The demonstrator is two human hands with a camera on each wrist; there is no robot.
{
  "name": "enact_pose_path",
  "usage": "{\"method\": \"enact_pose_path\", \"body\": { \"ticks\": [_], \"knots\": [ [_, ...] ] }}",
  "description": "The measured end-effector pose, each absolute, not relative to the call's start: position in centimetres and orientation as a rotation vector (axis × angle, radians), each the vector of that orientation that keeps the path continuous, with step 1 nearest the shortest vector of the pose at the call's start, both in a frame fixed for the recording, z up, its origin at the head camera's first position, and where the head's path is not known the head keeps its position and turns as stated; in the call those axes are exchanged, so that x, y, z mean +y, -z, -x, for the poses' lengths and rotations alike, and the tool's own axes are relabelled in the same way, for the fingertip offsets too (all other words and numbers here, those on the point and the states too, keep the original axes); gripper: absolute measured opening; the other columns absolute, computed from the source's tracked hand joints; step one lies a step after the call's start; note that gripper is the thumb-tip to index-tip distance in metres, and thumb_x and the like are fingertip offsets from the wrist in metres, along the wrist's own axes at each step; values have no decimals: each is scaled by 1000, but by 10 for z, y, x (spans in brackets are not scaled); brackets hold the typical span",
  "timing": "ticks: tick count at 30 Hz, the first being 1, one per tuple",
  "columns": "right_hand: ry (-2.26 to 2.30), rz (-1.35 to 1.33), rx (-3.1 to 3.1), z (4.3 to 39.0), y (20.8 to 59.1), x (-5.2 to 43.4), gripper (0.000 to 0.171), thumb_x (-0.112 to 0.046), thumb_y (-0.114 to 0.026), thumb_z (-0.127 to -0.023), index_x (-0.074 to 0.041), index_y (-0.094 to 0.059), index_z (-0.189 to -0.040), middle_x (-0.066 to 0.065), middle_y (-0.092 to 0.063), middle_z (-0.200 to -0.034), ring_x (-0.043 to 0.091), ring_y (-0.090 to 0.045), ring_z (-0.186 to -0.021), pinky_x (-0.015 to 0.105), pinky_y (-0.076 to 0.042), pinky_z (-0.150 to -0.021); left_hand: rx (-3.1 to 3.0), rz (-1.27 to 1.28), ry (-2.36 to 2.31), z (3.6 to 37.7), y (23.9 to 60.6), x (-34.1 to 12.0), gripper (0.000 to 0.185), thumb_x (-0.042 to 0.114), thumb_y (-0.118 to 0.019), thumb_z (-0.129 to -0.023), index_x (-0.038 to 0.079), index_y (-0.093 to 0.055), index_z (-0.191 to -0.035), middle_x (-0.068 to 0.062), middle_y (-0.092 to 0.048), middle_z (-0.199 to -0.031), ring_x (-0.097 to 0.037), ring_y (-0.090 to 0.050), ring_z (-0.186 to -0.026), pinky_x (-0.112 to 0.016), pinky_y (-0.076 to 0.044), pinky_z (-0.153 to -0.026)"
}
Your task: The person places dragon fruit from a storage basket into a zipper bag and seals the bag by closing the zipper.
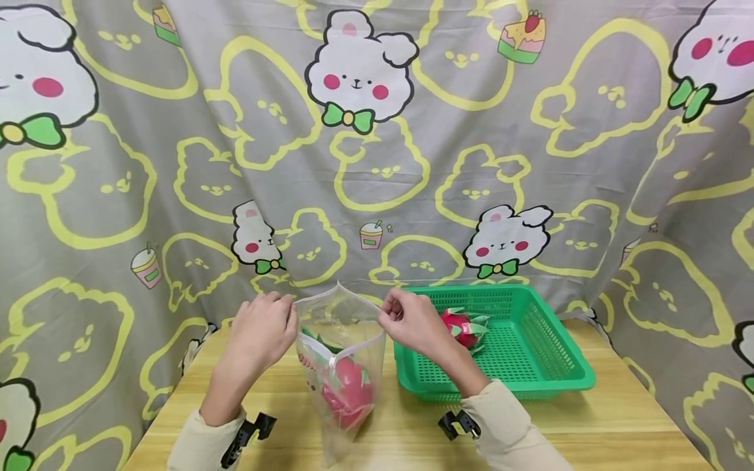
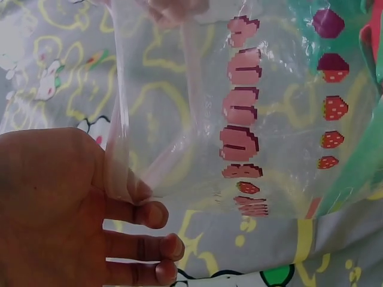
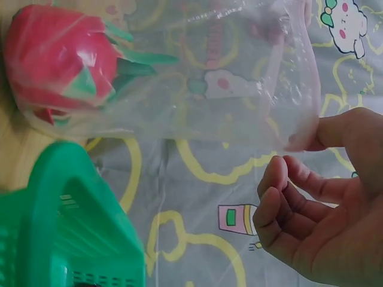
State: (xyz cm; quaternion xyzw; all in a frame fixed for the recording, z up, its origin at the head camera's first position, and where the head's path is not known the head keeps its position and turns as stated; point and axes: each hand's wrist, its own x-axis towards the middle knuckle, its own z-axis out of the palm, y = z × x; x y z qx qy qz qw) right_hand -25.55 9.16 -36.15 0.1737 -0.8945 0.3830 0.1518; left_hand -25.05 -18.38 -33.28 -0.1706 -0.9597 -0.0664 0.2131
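Note:
A clear plastic bag (image 1: 312, 392) with pink printing stands upright with its mouth spread wide. Inside it lies a dragon fruit (image 1: 353, 386), red with green scales; in the right wrist view this dragon fruit (image 3: 63, 51) sits at the bag's bottom. My left hand (image 1: 262, 330) pinches the left corner of the bag's rim between thumb and index finger. At the opposite corner my right hand (image 1: 415, 320) pinches the rim the same way, its other fingers curled loosely. A second dragon fruit (image 1: 462, 327) rests in the green basket, partly behind my right wrist.
The green plastic basket (image 1: 565, 353) stands on the wooden table (image 1: 624, 425), just right of the bag and under my right forearm. A grey patterned curtain (image 1: 377, 183) hangs behind the table and along both sides.

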Motion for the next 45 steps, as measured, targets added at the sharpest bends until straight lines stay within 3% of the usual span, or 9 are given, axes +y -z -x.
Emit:
{"method": "enact_pose_path", "body": {
  "ticks": [7,14,20,25,29,32,38,41,45],
  "knots": [
    [-1105,-610,-2566,259,356,112,8,-19,-71,-96,-15,-65,-91,-8,-63,-79,9,-60,-72,29,-53,-69,-2668,492,173,250,334,-187,28,17,-51,-103,0,-72,-108,-19,-71,-105,-43,-65,-100,-62,-49,-90],
    [-1033,-688,-2640,281,353,159,8,-19,-68,-99,-15,-67,-106,-4,-70,-97,15,-67,-90,38,-56,-81,-2651,600,217,255,333,-189,30,14,-51,-102,14,-58,-72,-3,-59,-74,-31,-64,-78,-51,-51,-74],
    [-894,-836,-2766,314,360,196,20,-13,-68,-97,-8,-68,-116,12,-69,-115,33,-66,-105,51,-54,-89,-2652,605,232,257,334,-188,31,15,-52,-102,16,-55,-71,-1,-57,-73,-31,-65,-78,-52,-52,-74],
    [-754,-854,-3018,335,370,215,36,-15,-73,-92,-8,-67,-127,18,-64,-126,41,-62,-113,53,-52,-91,-2669,589,234,259,335,-189,33,17,-52,-103,16,-55,-70,0,-55,-71,-31,-64,-78,-54,-50,-75],
    [-793,-779,-3262,345,379,224,60,-9,-80,-85,-9,-57,-140,24,-50,-145,44,-60,-114,51,-52,-91,-2652,580,247,261,333,-191,27,17,-52,-103,9,-69,-84,-7,-66,-84,-37,-67,-91,-60,-50,-86],
    [-829,-676,-3404,351,387,228,78,-7,-86,-80,-9,-49,-148,26,-38,-154,45,-51,-126,54,-51,-95,-2636,594,247,261,330,-192,27,16,-52,-103,8,-68,-83,-7,-66,-83,-36,-67,-91,-59,-50,-88],
    [-799,-464,-3638,365,400,229,102,-23,-95,-72,-17,-40,-157,23,-32,-158,45,-35,-139,59,-47,-101,-2639,625,212,260,329,-192,35,16,-51,-103,18,-51,-68,3,-49,-68,-30,-64,-79,-54,-50,-80],
    [-724,-423,-3702,374,407,229,107,-32,-99,-66,-24,-42,-155,22,-36,-154,45,-36,-136,58,-49,-98,-2653,608,214,259,330,-191,35,16,-52,-103,18,-51,-68,2,-51,-70,-30,-64,-80,-54,-50,-80],
    [-578,-412,-3718,377,412,227,103,-32,-101,-62,-26,-46,-149,19,-43,-147,43,-41,-130,54,-52,-92,-2666,598,222,258,330,-188,34,16,-52,-103,18,-54,-69,2,-55,-73,-29,-65,-82,-52,-50,-80]
  ]
}}
